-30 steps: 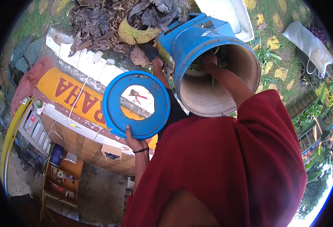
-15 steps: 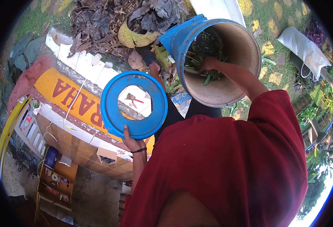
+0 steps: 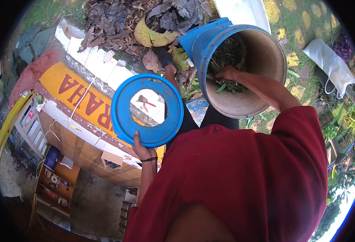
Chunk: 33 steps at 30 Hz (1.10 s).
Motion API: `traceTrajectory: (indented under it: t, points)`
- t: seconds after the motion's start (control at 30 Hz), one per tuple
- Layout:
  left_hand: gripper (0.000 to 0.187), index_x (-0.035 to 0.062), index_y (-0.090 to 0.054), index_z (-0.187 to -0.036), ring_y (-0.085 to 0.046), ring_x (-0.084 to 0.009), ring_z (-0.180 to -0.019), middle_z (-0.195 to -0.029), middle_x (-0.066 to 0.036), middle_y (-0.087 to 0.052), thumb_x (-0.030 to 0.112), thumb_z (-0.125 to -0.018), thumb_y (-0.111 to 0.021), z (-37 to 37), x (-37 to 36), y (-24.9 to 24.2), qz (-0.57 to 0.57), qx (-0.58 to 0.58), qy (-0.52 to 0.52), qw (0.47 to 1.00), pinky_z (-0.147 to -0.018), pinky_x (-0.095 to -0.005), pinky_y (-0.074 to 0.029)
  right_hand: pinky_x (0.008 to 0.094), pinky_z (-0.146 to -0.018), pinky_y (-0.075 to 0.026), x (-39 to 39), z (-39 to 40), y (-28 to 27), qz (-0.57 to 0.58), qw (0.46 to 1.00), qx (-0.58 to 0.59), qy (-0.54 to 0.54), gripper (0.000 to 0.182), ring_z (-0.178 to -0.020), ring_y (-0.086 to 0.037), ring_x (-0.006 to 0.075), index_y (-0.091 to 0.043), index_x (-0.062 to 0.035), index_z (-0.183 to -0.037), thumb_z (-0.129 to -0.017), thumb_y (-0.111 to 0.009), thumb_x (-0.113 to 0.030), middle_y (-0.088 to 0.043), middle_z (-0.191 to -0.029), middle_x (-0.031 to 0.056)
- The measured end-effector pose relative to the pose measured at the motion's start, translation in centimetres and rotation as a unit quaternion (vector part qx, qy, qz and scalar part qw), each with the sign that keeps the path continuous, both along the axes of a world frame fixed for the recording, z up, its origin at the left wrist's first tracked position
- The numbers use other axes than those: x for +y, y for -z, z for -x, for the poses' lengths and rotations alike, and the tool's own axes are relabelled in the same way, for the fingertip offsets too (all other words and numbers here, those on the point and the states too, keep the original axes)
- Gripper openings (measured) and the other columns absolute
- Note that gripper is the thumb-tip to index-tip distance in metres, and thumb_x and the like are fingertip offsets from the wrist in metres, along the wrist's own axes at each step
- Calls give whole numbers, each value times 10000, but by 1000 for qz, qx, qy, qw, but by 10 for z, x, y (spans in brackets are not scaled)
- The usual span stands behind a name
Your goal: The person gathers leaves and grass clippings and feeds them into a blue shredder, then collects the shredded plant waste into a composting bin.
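Note:
A blue ring-shaped lid (image 3: 123, 117) with a large round hole is held at its lower edge by my left hand (image 3: 143, 149), the thumb lying on its upper face. To the right, a blue barrel (image 3: 203, 52) with a pale, stained inside lies tilted, its mouth open toward me. My right hand (image 3: 228, 74) reaches inside the barrel, its fingers closed at the dark green cut plants (image 3: 230, 54). Whether the fingers grip any of them is too small to tell. Through the lid's hole, a red tool (image 3: 148, 103) shows on white tiles.
Dry leaves (image 3: 109, 24) and a large yellow leaf (image 3: 151, 36) lie beyond the lid. A white sack (image 3: 330, 60) rests on the grass at the right. Below left are a yellow painted ledge (image 3: 60, 80) and a wooden shelf (image 3: 66, 177). My feet are between the lid and barrel.
The view has shifted a little, so most things appear slightly farther right. My right hand has moved slightly within the barrel, and more cut greens show below it. My left hand still holds the lid.

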<state>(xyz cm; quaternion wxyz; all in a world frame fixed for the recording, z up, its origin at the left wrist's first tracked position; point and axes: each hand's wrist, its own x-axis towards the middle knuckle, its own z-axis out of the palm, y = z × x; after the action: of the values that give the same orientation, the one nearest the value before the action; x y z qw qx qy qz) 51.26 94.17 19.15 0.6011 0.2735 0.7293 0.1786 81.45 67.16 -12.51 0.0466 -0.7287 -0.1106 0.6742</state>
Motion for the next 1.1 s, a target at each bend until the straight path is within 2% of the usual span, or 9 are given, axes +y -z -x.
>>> traceTrajectory:
  t: [0.13, 0.43, 0.5, 0.53, 0.6, 0.73, 0.8, 1.0, 1.1]
  points:
    - [530, -13, -436, -1354, -546, -280, -1154, -1299, -155, -527, 237, -921, -608, -4, -3, -3, -13, 16, 14, 1000, -989, -429, -457, 359, -987, -441, -4, 5, -11, 8, 999, 24, 39, 654, -1123, -604, 279, -675, -17, -1139, -747, -736, -537, -646, -1208, 175]
    - [512, -14, -439, -1351, -539, -280, -1164, -1301, -159, -526, 204, -922, -612, -13, 0, 3, -6, -10, 0, 1000, -990, -428, -457, 371, -966, -456, -11, -28, 4, -29, 999, 6, -42, 600, -1081, -626, 283, -685, -12, -1116, -776, -718, -505, -669, -1159, 174]
    - [564, -31, -404, -1371, -516, -292, -1205, -1345, -173, -501, 275, -934, -588, -13, -1, 2, -7, 9, 38, 999, -1034, -440, -420, 386, -945, -463, 0, -48, -13, -19, 991, 77, 105, 578, -1047, -639, 293, -699, 0, -1061, -780, -713, -504, -683, -1108, 186]
    - [564, -31, -404, -1371, -516, -292, -1205, -1345, -173, -501, 275, -934, -588, -11, -4, 3, 0, 9, 37, 999, -1034, -440, -420, 386, -945, -463, -5, -54, -23, -13, 991, 77, 105, 578, -1047, -639, 293, -699, 0, -1061, -780, -713, -504, -683, -1108, 186]
    - [548, -35, -418, -1359, -525, -288, -1195, -1333, -173, -509, 265, -933, -590, -12, 1, 8, 0, 4, 44, 999, -1026, -437, -427, 389, -920, -475, -6, -63, -34, -57, 996, 33, -55, 558, -1024, -647, 303, -714, -4, -1012, -775, -712, -509, -686, -1075, 200]
    - [537, -34, -430, -1351, -527, -285, -1189, -1317, -172, -518, 254, -929, -596, -19, -1, 13, 7, 24, 25, 999, -1025, -434, -427, 385, -914, -479, -9, -78, -26, -37, 992, -43, -114, 545, -1024, -646, 313, -725, -9, -967, -777, -703, -520, -681, -1063, 217]
    - [572, -31, -410, -1359, -535, -282, -1156, -1298, -180, -515, 196, -896, -657, -21, -2, 13, -8, 8, 14, 1000, -997, -429, -452, 396, -946, -470, 8, -85, -30, 10, 993, -37, -109, 647, -1096, -620, 322, -703, -28, -1072, -752, -694, -589, -658, -1151, 207]
    - [521, -47, -439, -1335, -543, -283, -1164, -1288, -173, -537, 238, -928, -598, -19, -4, 10, -25, 13, 60, 998, -1002, -424, -444, 429, -1035, -417, 44, -62, -35, 30, 977, -31, -210, 930, -1263, -514, 336, -578, -83, -1314, -659, -675, -737, -541, -1366, 169]
    - [521, -54, -437, -1331, -543, -281, -1164, -1289, -176, -536, 241, -931, -594, -9, -4, 11, -16, 13, 65, 998, -1003, -419, -443, 418, -1033, -415, 50, -39, -35, 54, 970, 11, -235, 956, -1263, -518, 321, -579, -95, -1318, -637, -676, -759, -554, -1357, 158]
